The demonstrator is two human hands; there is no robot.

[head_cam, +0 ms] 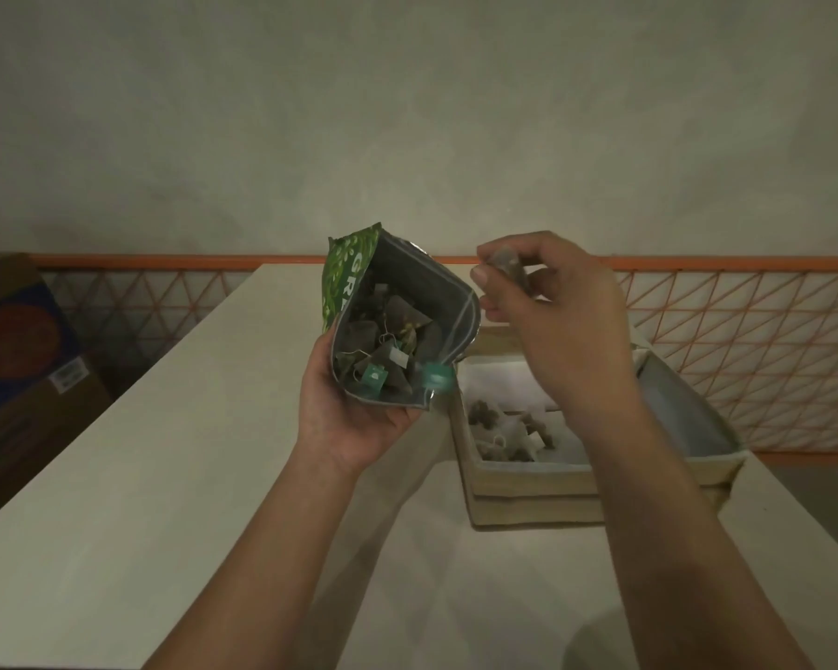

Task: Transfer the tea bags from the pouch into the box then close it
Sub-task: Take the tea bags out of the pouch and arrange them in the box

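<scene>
My left hand (344,418) grips the bottom of an open green tea pouch (344,278), tilted so its mouth faces me. Several pyramid tea bags (383,350) with strings and green tags lie inside it. My right hand (552,321) is raised just right of the pouch mouth and pinches one tea bag (506,263) between thumb and fingers. A blurred green tag (436,377) hangs at the pouch's edge. Below my right hand stands an open beige box (528,490) on the table, with several tea bags (504,432) lying in it. Its lid (683,408) is folded back to the right.
The white table (165,452) runs forward to a wall. An orange railing with lattice mesh (746,331) crosses behind it. Cardboard cartons (20,360) stand on the floor to the left.
</scene>
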